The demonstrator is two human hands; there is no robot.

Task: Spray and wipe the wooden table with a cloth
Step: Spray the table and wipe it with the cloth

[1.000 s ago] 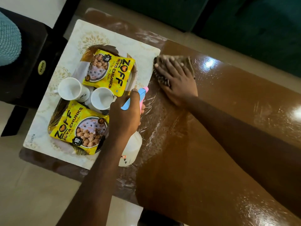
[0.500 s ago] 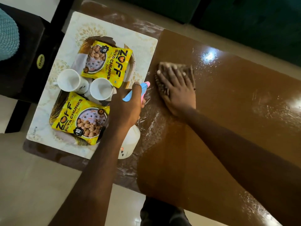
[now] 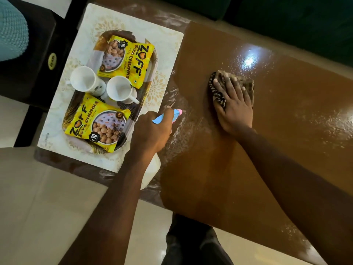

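Note:
The glossy brown wooden table (image 3: pixel 219 178) fills the middle and right, wet with spray droplets and streaks. My right hand (image 3: pixel 234 106) lies flat, fingers spread, pressing a brown patterned cloth (image 3: pixel 247 84) onto the tabletop near the far side. My left hand (image 3: pixel 150 131) grips a white spray bottle (image 3: pixel 150 173) round its neck at the table's near left. The bottle's blue and pink trigger head (image 3: pixel 176 113) pokes out past my fingers toward the wet streaks.
A cream placemat (image 3: pixel 168 46) on the table's left end carries a tray with two yellow soya chunk packets (image 3: pixel 126 58) and two white cups (image 3: pixel 118 88). A dark chair (image 3: pixel 38 73) stands at the left and a dark green sofa (image 3: pixel 286 20) behind. My legs show below the near edge.
My right hand has slid the cloth rightward and toward me, away from the placemat's edge. The left hand still holds the bottle in about the same spot.

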